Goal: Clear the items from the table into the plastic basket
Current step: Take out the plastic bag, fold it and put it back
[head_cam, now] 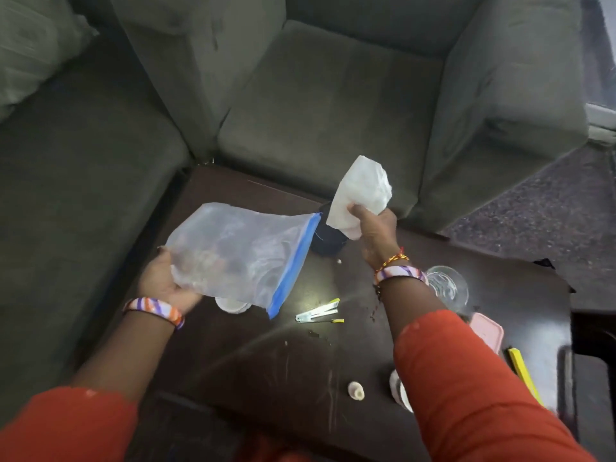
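My left hand [165,283] grips a clear zip bag [238,253] with a blue seal strip, held above the left part of the dark table [266,358]. My right hand [376,231] is closed on a crumpled white tissue [360,191], raised over the table's far side. Below the tissue sits a dark round object [328,240], partly hidden by the bag and tissue. On the table lie a nail clipper [318,315], a small white lid [230,305] under the bag, a clear glass [448,288], and a small pale shell-like piece [356,391]. No plastic basket is in view.
A grey sofa [316,111] wraps around the table's far and left sides. At the right, my sleeve partly hides a pink lidded box [488,330]; a yellow stick [523,371] and a white round object [400,391] lie nearby. Carpet [550,208] lies at the right.
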Action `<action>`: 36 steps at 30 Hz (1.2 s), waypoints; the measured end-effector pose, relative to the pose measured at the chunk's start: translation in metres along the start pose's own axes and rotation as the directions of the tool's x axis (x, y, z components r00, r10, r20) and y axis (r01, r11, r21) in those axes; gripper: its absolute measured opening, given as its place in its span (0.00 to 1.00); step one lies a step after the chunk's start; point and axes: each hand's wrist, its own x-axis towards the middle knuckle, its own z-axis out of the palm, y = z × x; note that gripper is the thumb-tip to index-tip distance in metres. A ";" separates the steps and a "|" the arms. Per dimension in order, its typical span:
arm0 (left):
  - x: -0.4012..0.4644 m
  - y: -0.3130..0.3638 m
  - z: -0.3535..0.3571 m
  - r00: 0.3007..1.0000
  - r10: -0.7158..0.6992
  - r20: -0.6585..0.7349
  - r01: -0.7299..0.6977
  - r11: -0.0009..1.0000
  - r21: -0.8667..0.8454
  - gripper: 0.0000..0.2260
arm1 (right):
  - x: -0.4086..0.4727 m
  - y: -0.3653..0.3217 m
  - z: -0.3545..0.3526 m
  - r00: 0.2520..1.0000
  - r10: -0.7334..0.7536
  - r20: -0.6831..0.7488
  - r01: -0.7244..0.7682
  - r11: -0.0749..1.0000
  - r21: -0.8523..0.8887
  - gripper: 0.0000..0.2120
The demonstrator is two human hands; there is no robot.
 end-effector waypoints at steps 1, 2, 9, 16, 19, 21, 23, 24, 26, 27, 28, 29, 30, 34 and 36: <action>0.008 0.001 -0.006 1.000 -0.030 -0.005 0.030 1.000 -0.006 0.26 | 0.005 0.004 0.002 0.999 -0.049 -0.020 0.048 0.998 -0.042 0.18; 0.011 -0.001 -0.003 0.996 -0.062 -0.059 0.061 0.998 -0.016 0.31 | 0.009 0.008 0.004 0.994 -0.103 -0.029 0.101 0.992 -0.079 0.17; 0.025 -0.001 0.007 0.991 -0.130 0.007 0.130 0.989 -0.073 0.28 | 0.020 0.027 0.003 0.967 -0.249 0.044 0.246 0.888 -0.389 0.11; 0.035 -0.001 0.006 0.988 -0.141 -0.068 0.139 0.989 -0.041 0.19 | 0.024 0.023 0.006 0.922 -0.373 0.104 0.333 0.629 -0.702 0.13; 0.031 0.000 0.004 0.987 -0.144 -0.073 0.143 0.990 -0.011 0.19 | 0.026 0.022 0.006 0.934 -0.354 0.036 0.261 0.613 -0.746 0.07; 0.031 0.001 0.001 0.986 -0.146 -0.079 0.147 0.989 0.002 0.19 | 0.027 0.021 0.006 0.945 -0.325 0.034 0.249 0.651 -0.717 0.07; 0.030 0.001 0.000 0.984 -0.161 -0.076 0.162 0.987 0.000 0.21 | 0.027 0.021 0.006 0.951 -0.305 0.054 0.246 0.636 -0.732 0.09; 0.029 0.001 -0.001 0.984 -0.159 -0.084 0.159 0.987 -0.004 0.21 | 0.026 0.021 0.006 0.952 -0.299 0.060 0.243 0.627 -0.740 0.11; 0.029 -0.001 -0.001 0.983 -0.158 -0.096 0.158 0.987 -0.011 0.20 | 0.024 0.022 0.007 0.952 -0.304 0.049 0.230 0.597 -0.768 0.17; 0.028 -0.002 -0.001 0.983 -0.158 -0.095 0.157 0.987 -0.020 0.20 | 0.023 0.022 0.008 0.946 -0.323 0.040 0.225 0.562 -0.796 0.20; 0.027 -0.002 0.001 0.982 -0.163 -0.097 0.161 0.987 -0.028 0.20 | 0.022 0.021 0.008 0.937 -0.349 0.032 0.225 0.529 -0.818 0.22; 0.027 -0.003 0.000 0.981 -0.166 -0.104 0.163 0.986 -0.036 0.19 | 0.020 0.021 0.009 0.928 -0.371 0.030 0.232 0.513 -0.827 0.22; 0.026 -0.004 0.001 0.979 -0.171 -0.111 0.167 0.985 -0.047 0.19 | 0.020 0.020 0.009 0.923 -0.382 0.032 0.238 0.507 -0.828 0.20; 0.024 -0.006 0.002 0.975 -0.173 -0.137 0.167 0.985 -0.051 0.18 | 0.021 0.021 0.008 0.943 -0.333 -0.006 0.157 0.461 -0.874 0.15; 0.023 -0.006 0.002 0.976 -0.181 -0.120 0.175 0.983 -0.059 0.19 | 0.021 0.023 0.005 0.939 -0.341 -0.039 0.127 0.451 -0.884 0.17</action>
